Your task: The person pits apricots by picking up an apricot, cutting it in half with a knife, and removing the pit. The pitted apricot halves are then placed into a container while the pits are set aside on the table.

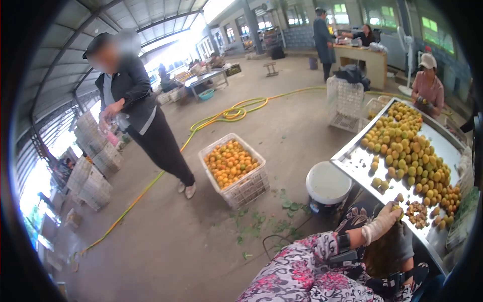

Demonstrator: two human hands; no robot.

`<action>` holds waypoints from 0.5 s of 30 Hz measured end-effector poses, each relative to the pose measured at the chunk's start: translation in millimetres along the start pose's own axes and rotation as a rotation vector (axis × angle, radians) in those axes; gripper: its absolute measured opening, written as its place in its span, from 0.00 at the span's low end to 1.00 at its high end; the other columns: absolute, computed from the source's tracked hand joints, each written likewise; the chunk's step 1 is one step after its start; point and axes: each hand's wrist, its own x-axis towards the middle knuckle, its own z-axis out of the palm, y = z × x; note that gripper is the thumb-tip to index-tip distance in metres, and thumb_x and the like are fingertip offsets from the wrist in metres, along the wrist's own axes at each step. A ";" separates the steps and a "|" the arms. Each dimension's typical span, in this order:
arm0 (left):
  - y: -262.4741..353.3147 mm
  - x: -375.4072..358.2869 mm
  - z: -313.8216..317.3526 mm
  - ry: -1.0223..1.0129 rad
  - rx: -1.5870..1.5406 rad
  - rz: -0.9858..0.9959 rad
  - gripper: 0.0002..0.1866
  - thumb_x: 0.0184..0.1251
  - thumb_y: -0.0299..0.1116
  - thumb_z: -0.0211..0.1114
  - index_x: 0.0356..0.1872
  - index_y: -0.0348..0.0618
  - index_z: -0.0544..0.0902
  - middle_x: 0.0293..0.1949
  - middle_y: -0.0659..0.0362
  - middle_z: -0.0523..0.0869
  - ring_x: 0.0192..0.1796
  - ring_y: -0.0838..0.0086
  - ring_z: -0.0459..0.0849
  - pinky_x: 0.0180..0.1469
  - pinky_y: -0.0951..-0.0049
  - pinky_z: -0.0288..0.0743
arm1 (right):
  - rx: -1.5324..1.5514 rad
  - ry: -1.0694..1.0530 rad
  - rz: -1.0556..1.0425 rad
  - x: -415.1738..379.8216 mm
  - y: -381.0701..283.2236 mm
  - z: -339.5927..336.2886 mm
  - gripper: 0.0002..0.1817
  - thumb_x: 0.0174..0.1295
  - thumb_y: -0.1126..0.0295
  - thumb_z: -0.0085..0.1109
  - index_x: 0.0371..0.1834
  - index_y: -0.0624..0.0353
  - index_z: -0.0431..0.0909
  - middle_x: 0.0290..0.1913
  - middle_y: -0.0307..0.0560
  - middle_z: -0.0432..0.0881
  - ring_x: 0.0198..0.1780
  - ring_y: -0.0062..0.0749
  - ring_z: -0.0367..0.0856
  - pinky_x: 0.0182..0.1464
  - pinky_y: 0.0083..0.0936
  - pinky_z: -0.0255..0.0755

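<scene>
A wide hall with a metal-framed roof and a bare concrete floor (166,241) surrounds the work. Nearest, at the right, the left arm in a patterned sleeve reaches across to the near edge of a metal surface (351,160); the left hand (385,224), in a pale glove, has its fingers curled round a small fruit (398,213) at that edge. The right hand (404,241) is just below, largely hidden behind the left; I cannot tell whether it grips anything. Beside them on the surface lie small brown pieces (417,215), and beyond spreads a heap of yellow-green fruits (420,158). Left of the surface stands a white bucket (316,194), its contents unclear. Farther left, a white plastic crate (251,190) on the floor is filled with orange fruits (230,163). Past it stands a person in a dark jacket (133,83), with stacked crates (90,183) at far left. A yellow hose (236,111) loops across the floor. At far right, a person in pink (429,85) sits by the surface's far end, near a pale crate (344,98).
</scene>
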 end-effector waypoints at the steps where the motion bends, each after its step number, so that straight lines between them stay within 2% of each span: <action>1: 0.9 -0.9 5.0 0.024 -0.008 0.014 0.18 0.66 0.39 0.59 0.49 0.36 0.72 0.40 0.58 0.78 0.43 0.77 0.74 0.48 0.77 0.70 | 0.054 -0.019 -0.003 1.9 7.1 -6.5 0.18 0.69 0.61 0.46 0.48 0.66 0.74 0.39 0.43 0.79 0.39 0.25 0.75 0.41 0.20 0.70; 3: 1.4 0.2 15.9 0.066 0.000 -0.008 0.19 0.65 0.39 0.59 0.51 0.38 0.71 0.40 0.57 0.77 0.43 0.76 0.74 0.47 0.76 0.70 | 0.192 -0.026 0.007 0.3 11.6 -10.5 0.19 0.69 0.61 0.46 0.51 0.67 0.73 0.43 0.44 0.79 0.42 0.27 0.76 0.43 0.21 0.71; 4: 2.5 0.7 16.0 0.061 0.074 -0.054 0.19 0.65 0.39 0.59 0.52 0.39 0.70 0.40 0.57 0.77 0.43 0.76 0.74 0.47 0.76 0.70 | 0.167 -0.071 0.020 -0.5 8.9 -14.2 0.20 0.69 0.60 0.46 0.52 0.67 0.73 0.44 0.45 0.79 0.43 0.28 0.77 0.44 0.22 0.71; 7: 0.1 -6.0 14.0 0.049 0.029 -0.101 0.18 0.66 0.38 0.58 0.52 0.40 0.69 0.41 0.57 0.76 0.43 0.75 0.74 0.47 0.76 0.70 | 0.141 -0.054 0.003 -4.5 4.4 -9.3 0.20 0.69 0.58 0.45 0.48 0.66 0.74 0.41 0.46 0.80 0.40 0.28 0.76 0.42 0.23 0.70; 9: 0.9 -12.7 9.6 0.053 0.000 -0.110 0.17 0.66 0.37 0.56 0.52 0.41 0.69 0.41 0.57 0.75 0.43 0.76 0.74 0.47 0.76 0.70 | -0.094 -0.063 -0.047 -4.6 18.2 -13.1 0.20 0.69 0.57 0.44 0.43 0.66 0.74 0.33 0.47 0.80 0.35 0.29 0.76 0.39 0.26 0.70; 10: 5.8 -18.1 7.2 0.061 0.000 -0.111 0.17 0.66 0.37 0.56 0.52 0.41 0.69 0.41 0.57 0.75 0.43 0.76 0.74 0.47 0.76 0.70 | -0.091 -0.071 -0.046 -6.3 18.9 -10.3 0.20 0.69 0.57 0.44 0.43 0.66 0.74 0.33 0.47 0.80 0.35 0.29 0.76 0.39 0.26 0.70; 12: 20.6 -30.2 1.7 0.040 -0.012 -0.219 0.16 0.66 0.36 0.55 0.53 0.42 0.69 0.40 0.58 0.75 0.43 0.77 0.74 0.47 0.78 0.70 | -0.254 -0.053 -0.074 -9.6 14.9 -4.3 0.20 0.69 0.56 0.44 0.38 0.65 0.74 0.27 0.48 0.77 0.31 0.28 0.74 0.35 0.27 0.68; 15: 28.4 -39.1 -7.9 0.055 0.102 -0.193 0.16 0.66 0.34 0.55 0.53 0.43 0.69 0.40 0.59 0.75 0.43 0.77 0.74 0.46 0.79 0.70 | -0.231 -0.041 -0.130 -15.5 -4.7 14.0 0.20 0.69 0.55 0.45 0.35 0.65 0.73 0.24 0.49 0.76 0.29 0.28 0.73 0.34 0.28 0.68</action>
